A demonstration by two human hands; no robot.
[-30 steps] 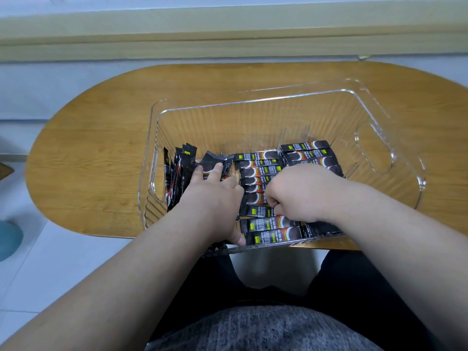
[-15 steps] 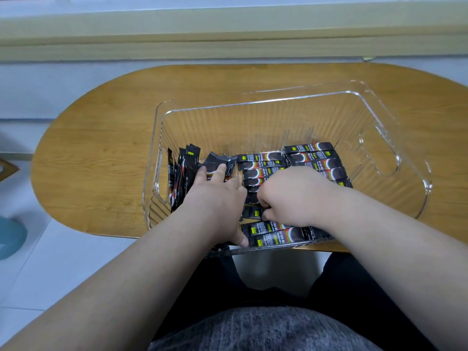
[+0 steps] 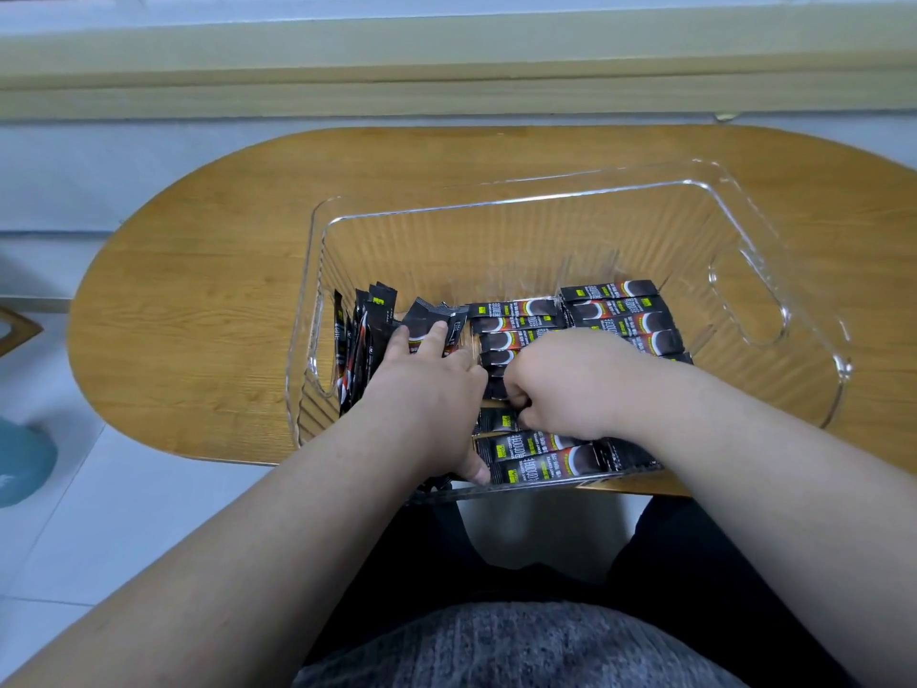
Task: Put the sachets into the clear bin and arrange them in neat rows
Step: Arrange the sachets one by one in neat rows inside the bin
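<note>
The clear bin [image 3: 521, 250] sat on the oval wooden worktop [image 3: 198, 300], its near wall at the worktop's near edge. The sachets, black with a dark cup printed on each, filled only the near half of the bin; the far half showed bare ribbed plastic.

The left hand [image 3: 426, 394] reached into the bin's left part, palm down, fingers straight and slightly spread. Its fingertips [image 3: 439, 332] pressed on the leaning sachets [image 3: 426, 315]; these tilted between the upright sachets [image 3: 364, 335], which stood on edge beside the left wall, and the middle row [image 3: 516, 312]. Its thumb pointed back to the near wall and touched the end of the near sachets [image 3: 546, 461], which lay flat along that wall. This hand was flat and curled round nothing.

The right hand [image 3: 575, 384] lay just beside the left, knuckles close to it, over the middle row and hiding that row's centre. Its fingers [image 3: 518, 402] were curled tight and tucked down among the flat sachets; whether they pinched one could not be told.

The right row [image 3: 615, 302] lay flat, each sachet behind the next with long sides touching; its near end was hidden under the right wrist.

Beyond the worktop ran a pale window ledge [image 3: 446, 62]; below it showed a grey knitted top [image 3: 521, 648], dark trousers and a light tiled floor [image 3: 74, 538].
</note>
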